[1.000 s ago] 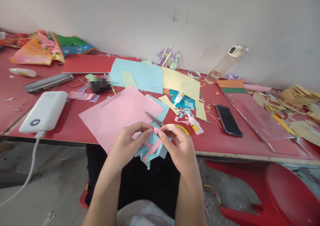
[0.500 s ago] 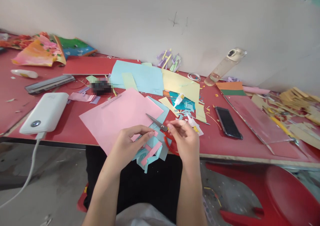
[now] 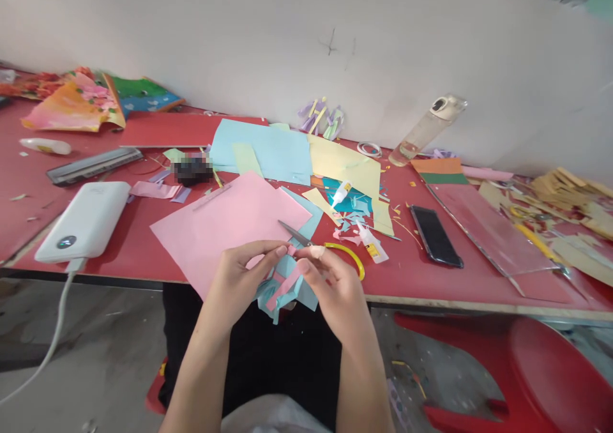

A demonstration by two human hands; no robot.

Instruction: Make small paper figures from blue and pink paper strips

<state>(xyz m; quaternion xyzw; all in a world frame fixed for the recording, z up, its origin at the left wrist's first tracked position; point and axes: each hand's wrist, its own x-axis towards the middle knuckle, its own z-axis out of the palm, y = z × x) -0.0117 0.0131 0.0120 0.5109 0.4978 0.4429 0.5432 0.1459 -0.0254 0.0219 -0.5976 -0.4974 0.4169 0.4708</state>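
Note:
Above the table's front edge, my left hand (image 3: pixel 242 276) is closed, pinching the end of a pink paper strip (image 3: pixel 283 292). Light-blue folded paper strips (image 3: pixel 263 299) hang together with it below the fingers. My right hand (image 3: pixel 338 286) has come up against the same piece, its thumb and forefinger closed at the pink strip; the exact contact is partly hidden. Just behind my right hand lie scissors (image 3: pixel 345 249) with a yellow handle loop showing, blades pointing to the upper left. A pink paper sheet (image 3: pixel 230 212) spreads behind my left hand.
Two glue bottles (image 3: pixel 371 243) lie right of the scissors among paper scraps. Farther right are a phone (image 3: pixel 435 235) and a tilted water bottle (image 3: pixel 426 133). A white power bank (image 3: pixel 83 222) with a cable sits at left. Blue paper (image 3: pixel 268 149) lies behind.
My right hand has moved left and slightly down to meet the paper strip at my left hand. More of the scissors' yellow handle shows. My left hand still pinches the strip.

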